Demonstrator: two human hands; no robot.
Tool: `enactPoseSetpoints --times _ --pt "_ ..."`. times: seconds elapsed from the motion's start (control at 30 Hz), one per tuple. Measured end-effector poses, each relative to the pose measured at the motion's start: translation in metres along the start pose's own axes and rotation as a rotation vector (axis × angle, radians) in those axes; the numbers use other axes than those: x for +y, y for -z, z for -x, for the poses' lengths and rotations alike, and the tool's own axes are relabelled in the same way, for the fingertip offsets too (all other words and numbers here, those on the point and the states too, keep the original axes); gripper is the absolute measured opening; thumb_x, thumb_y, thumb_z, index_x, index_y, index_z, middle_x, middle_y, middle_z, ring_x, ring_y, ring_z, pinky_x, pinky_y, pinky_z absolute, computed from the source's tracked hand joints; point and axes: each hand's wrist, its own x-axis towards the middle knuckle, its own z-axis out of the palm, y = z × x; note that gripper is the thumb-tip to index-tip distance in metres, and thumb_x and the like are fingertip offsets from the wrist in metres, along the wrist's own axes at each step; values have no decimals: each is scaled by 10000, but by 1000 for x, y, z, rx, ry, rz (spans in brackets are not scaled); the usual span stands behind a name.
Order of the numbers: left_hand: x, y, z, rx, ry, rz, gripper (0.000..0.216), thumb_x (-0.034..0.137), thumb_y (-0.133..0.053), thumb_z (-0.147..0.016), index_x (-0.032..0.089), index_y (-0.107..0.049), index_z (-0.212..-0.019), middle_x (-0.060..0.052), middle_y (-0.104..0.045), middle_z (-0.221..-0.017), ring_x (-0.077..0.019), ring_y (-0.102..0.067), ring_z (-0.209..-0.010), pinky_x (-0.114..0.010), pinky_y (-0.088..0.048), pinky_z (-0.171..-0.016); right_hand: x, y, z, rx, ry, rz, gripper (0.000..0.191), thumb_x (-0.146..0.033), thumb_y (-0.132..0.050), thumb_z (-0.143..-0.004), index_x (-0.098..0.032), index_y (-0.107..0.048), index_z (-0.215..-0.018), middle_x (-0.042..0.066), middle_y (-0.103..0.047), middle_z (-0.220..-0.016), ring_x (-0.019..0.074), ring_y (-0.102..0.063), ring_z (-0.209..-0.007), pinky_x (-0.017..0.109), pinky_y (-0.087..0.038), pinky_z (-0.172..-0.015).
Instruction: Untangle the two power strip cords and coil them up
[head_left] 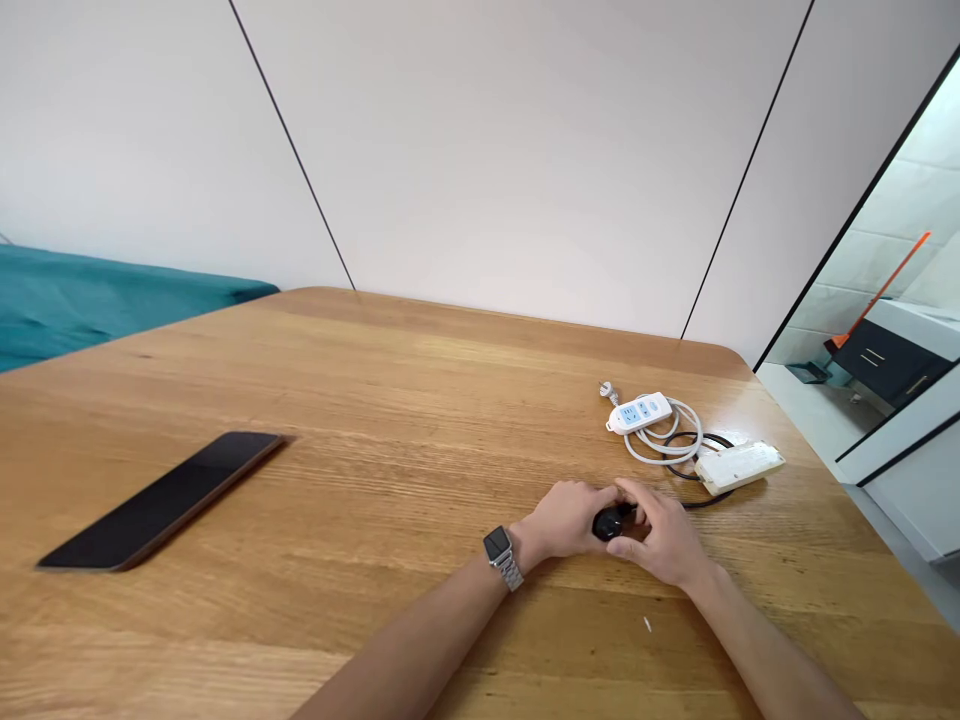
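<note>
Head view: 2 hands meet on wooden bench (360, 380), right of centre.
Left hand (564, 517): watch (501, 555) on wrist, fingers closed on black plug (609, 523).
Right hand (660, 535): cupped over same plug – pinching it.
Plug: between both hands, black cord runs toward white power strip (639, 411) and cream strip (739, 466) just behind.
Phone (169, 497): flat, far left, well apart.
</note>
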Motion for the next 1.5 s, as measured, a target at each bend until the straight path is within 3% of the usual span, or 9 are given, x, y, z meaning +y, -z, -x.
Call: enactPoseSetpoints --times 0.1,0.23,0.4,0.6,0.73,0.93,1.1,1.5 --pt "-1 1 1 21 34 -17 367 488 -582 -794 259 -644 -1074 -57 -728 -907 -255 -680 -810 -284 -450 -663 6 5 0 69 19 -94 530 -560 -564 -838 -193 -590 -1219 81 -716 -930 173 -625 -652 288 -504 -604" --pt "-7 6 1 46 72 2 281 405 -587 -780 269 -675 -1010 -33 -726 -883 -225 -673 -818 -263 -440 -666 14 16 -5 293 31 21 237 -380 -537 -892 -213 -671 -993 86 -708 -912 219 -645 -819 354 -510 -775" --pt "-14 15 3 37 98 -7 266 372 -591 -756 285 -689 -987 -16 -729 -888 -216 -669 -815 -260 -443 -680 28 25 -10 382 21 161 175 -334 -544 -887 -217 -673 -880 79 -711 -903 233 -624 -864 394 -480 -821" --pt "-18 24 7 61 193 -32 231 333 -599 -721 298 -690 -931 -4 -728 -853 -221 -674 -798 -254 -432 -632 33 20 -11 366 -26 337 203 -334 -523 -888 -208 -680 -861 83 -708 -910 238 -603 -871 384 -433 -826" --pt "-18 25 7 45 214 -50 245 337 -603 -720 306 -684 -949 -5 -726 -853 -221 -678 -813 -251 -442 -639 47 30 -9 395 -124 551 265 -411 -553 -850 -206 -684 -955 101 -683 -1081 284 -557 -1040 434 -358 -929" --pt "-20 25 7 52 214 -43 254 323 -590 -722 307 -682 -958 2 -720 -842 -211 -672 -794 -250 -447 -644 70 51 -1 192 -327 674 511 -553 -563 -784 -219 -575 -1171 112 -628 -1210 311 -528 -1138 529 -266 -1011" --pt "-27 25 7 62 221 -33 242 319 -582 -717 304 -681 -938 6 -711 -817 -202 -662 -768 -247 -427 -619 74 52 2 145 -374 674 468 -514 -575 -783 -234 -569 -1157 98 -640 -1199 301 -522 -1167 542 -196 -1046" --pt "-28 23 7 85 227 -69 215 325 -563 -723 307 -673 -907 5 -711 -814 -206 -658 -762 -252 -389 -584 65 52 -2 188 -375 714 372 -471 -610 -785 -222 -642 -1060 96 -674 -1118 295 -572 -1063 500 -252 -1014"
